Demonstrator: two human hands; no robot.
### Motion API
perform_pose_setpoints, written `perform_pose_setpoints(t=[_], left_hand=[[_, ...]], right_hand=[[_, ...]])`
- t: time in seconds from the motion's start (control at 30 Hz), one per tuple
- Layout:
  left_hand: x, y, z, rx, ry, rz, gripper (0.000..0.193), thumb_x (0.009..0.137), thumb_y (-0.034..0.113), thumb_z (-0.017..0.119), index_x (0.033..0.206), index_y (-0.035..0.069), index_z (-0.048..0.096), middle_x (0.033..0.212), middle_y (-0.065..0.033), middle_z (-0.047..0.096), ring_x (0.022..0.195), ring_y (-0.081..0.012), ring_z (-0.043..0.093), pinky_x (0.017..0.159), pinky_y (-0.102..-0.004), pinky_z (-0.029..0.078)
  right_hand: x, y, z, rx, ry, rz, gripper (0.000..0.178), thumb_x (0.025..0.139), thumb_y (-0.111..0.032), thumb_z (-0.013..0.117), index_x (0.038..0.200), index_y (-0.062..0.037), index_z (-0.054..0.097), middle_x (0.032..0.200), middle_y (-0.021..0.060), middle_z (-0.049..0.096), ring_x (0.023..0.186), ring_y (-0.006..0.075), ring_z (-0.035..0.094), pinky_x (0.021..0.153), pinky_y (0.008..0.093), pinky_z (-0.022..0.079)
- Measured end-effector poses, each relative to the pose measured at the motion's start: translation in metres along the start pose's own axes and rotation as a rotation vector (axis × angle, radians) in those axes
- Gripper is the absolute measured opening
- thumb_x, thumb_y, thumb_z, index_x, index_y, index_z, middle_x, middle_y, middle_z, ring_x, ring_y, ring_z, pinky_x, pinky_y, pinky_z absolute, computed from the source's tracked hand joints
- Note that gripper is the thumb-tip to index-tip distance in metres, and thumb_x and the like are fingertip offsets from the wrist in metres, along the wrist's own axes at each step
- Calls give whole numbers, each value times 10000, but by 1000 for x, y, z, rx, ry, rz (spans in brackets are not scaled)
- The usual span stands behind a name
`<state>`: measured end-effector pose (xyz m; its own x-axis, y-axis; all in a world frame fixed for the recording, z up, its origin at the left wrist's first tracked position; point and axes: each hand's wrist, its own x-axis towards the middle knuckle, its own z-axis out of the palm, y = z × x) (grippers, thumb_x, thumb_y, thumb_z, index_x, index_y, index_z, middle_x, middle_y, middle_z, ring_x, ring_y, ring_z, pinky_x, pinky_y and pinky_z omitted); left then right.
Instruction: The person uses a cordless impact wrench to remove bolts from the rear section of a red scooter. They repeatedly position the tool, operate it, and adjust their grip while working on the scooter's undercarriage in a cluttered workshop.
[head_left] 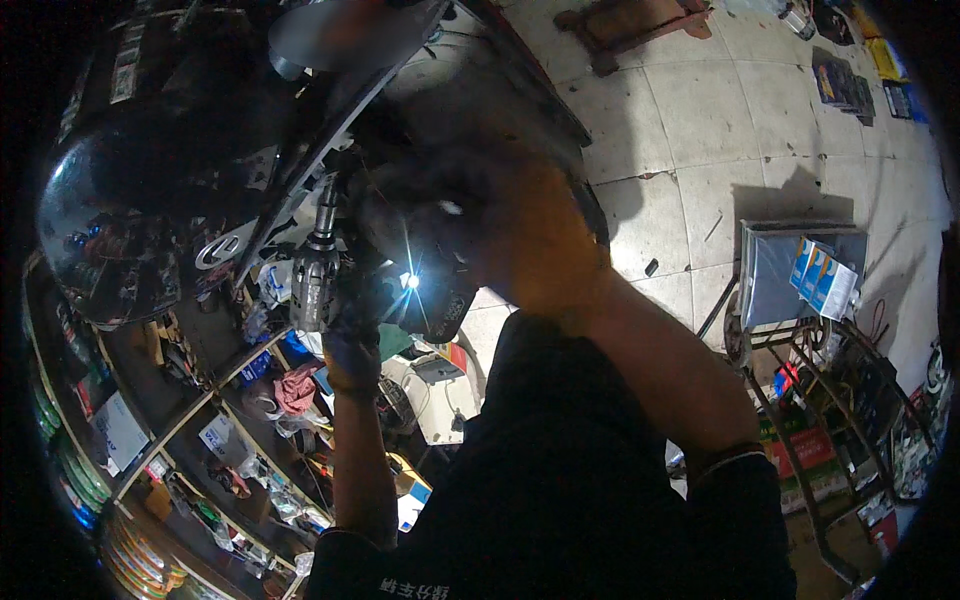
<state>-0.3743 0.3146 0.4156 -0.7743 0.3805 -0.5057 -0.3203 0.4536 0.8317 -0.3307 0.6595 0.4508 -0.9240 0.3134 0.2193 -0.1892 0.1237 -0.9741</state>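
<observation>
Adjoining a cylindrical metal tool (315, 285), the left hand (353, 362) is parted from the blurred right hand (545, 235). Grips cannot be told.

I'm in what looks like a vehicle repair workshop. To my left is a glossy dark body panel (150, 200) with a round metallic badge (218, 250), and beside it a driver-like tool (316, 290) with a long metal socket. Near left, shelves (168, 446) are crammed with boxes, plastic bags and a pinkish rag (296, 388). Grimy, littered floor tiles (700, 115) spread far right, and near right a metal frame (812, 485) stands among more cartons (805, 452) and clutter.
</observation>
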Motion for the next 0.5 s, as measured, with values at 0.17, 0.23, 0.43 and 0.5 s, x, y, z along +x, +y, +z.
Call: perform_pose_setpoints(t=[0.17,0.23,0.43,0.5], left_hand=[[-2,24,25,-191,165,52,320,968,130,499,1190,-21,674,1200,-127,689,1099,-229,654,911,-328,515],[-2,20,19,70,161,113,333,991,183,495,1186,-20,673,1199,-133,689,1103,-242,654,915,-346,516],[5,7,21,195,202,238,559,1045,418,386,1183,-49,660,1170,-167,698,1068,-278,673,929,-379,523],[6,10,24,102,156,220,674,1042,509,335,1214,-71,632,1188,-183,688,1080,-273,670,947,-377,518]], right_hand=[[-26,51,-6,70,7,9,263,836,-75,756,1087,-29,693,1086,146,691,1014,247,697,842,341,570],[-26,54,-7,184,-9,25,279,849,-50,735,1124,-43,690,1111,146,693,1055,244,685,865,336,565],[-17,46,-8,44,-9,-19,308,867,-23,712,1169,-78,687,1184,121,688,1116,234,664,945,335,544],[-10,45,-18,87,-64,-44,316,875,-7,698,1183,-76,681,1214,115,677,1126,230,661,963,334,538]])
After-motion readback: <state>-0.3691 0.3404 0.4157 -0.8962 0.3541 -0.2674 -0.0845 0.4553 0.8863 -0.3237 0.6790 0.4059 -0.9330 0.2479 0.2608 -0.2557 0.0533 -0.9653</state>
